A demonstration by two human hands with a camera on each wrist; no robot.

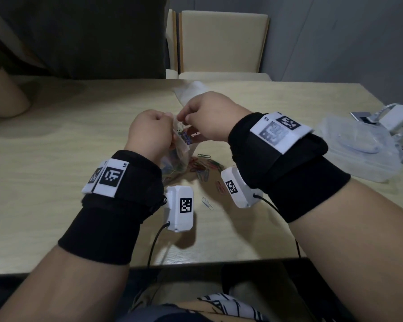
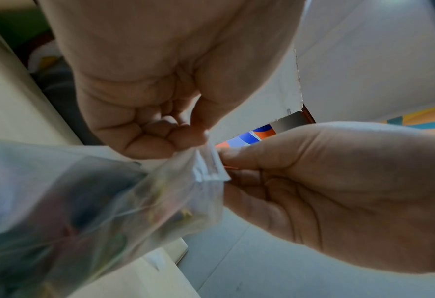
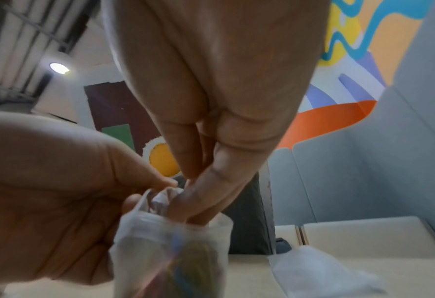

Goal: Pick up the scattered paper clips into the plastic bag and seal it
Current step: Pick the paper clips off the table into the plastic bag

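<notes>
A clear plastic bag (image 1: 176, 156) with several coloured paper clips in it hangs above the table, its mouth upward. My left hand (image 1: 166, 118) pinches the bag's rim (image 2: 208, 161) between thumb and curled fingers. My right hand (image 1: 184, 118) is at the mouth, thumb and fingers pinching a thin red paper clip (image 2: 230, 167). In the right wrist view its fingertips (image 3: 198, 203) dip into the bag's opening (image 3: 175, 223). Several loose coloured clips (image 1: 204, 168) lie on the table under the hands, and a silver clip (image 1: 207, 203) lies nearer to me.
A clear plastic box (image 1: 358, 149) and a white device (image 1: 393, 117) sit at the right of the table. Crumpled white plastic (image 1: 191, 89) lies behind the hands. Another person's arm (image 1: 7, 96) rests at the far left. Chairs (image 1: 221, 43) stand beyond the table.
</notes>
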